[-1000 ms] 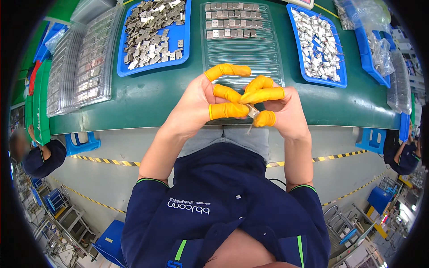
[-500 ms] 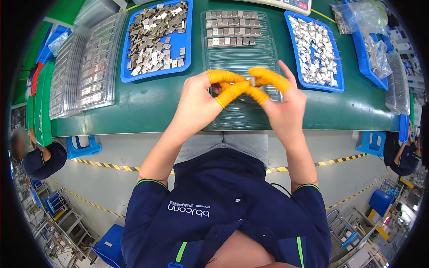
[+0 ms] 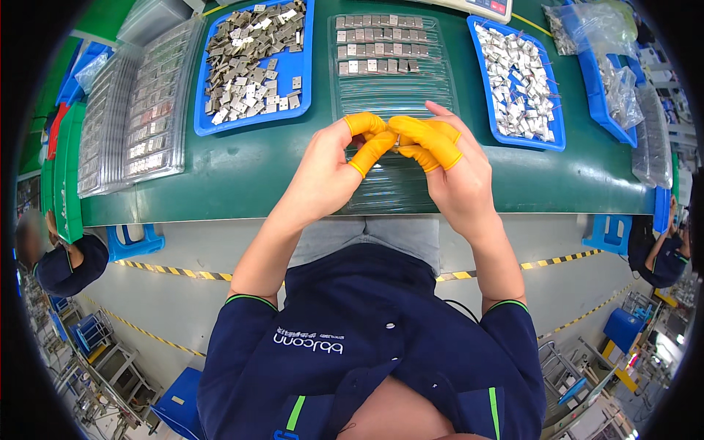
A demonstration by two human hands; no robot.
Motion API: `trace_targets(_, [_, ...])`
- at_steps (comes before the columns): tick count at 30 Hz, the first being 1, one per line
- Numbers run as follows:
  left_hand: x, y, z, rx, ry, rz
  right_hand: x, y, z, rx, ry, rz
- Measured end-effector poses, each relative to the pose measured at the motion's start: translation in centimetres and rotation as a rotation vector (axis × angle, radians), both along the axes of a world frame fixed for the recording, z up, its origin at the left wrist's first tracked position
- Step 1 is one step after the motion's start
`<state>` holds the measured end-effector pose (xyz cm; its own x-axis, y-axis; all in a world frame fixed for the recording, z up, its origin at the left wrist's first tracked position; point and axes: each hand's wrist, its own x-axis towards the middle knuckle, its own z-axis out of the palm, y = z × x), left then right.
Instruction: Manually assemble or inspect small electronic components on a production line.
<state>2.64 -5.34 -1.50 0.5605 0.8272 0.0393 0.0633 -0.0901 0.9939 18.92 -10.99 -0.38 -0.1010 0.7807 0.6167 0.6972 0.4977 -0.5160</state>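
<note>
My left hand (image 3: 326, 165) and my right hand (image 3: 458, 169) meet over the near part of a clear plastic tray (image 3: 392, 92). Yellow finger cots cover the thumbs and some fingers of both. Their fingertips are pinched together around a small silvery piece (image 3: 397, 142), nearly all hidden by the cots, so its kind cannot be told. Beyond the hands, several rows of small flat metal pieces (image 3: 381, 50) fill the tray's far slots. To the left, a blue tray (image 3: 305, 110) holds a heap of similar metal pieces. On the right, another blue tray (image 3: 506, 139) carries white connectors with thin wires.
Stacked clear trays (image 3: 158, 110) with filled rows stand at the left of the green table (image 3: 242, 180). A green bin (image 3: 71, 172) is at the left edge. At the far right sits a blue bin (image 3: 612, 117) with plastic bags. A scale (image 3: 484, 6) stands at the back.
My right hand has shifted a little left and its fingers have closed over the left fingertips. The silvery piece, more exposed before, is now mostly covered.
</note>
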Motion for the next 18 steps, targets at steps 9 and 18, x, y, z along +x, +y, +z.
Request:
trace_targets(9, [1.1, -0.1, -0.6, -0.132, -0.085, 0.150, 1.5, 1.4, 1.2, 0.045, -0.038, -0.175])
trace_targets(18, [1.9, -0.3, -1.5, -0.222, -0.206, 0.143, 1.4, 2.4, -0.1, -0.008, -0.071, -0.095])
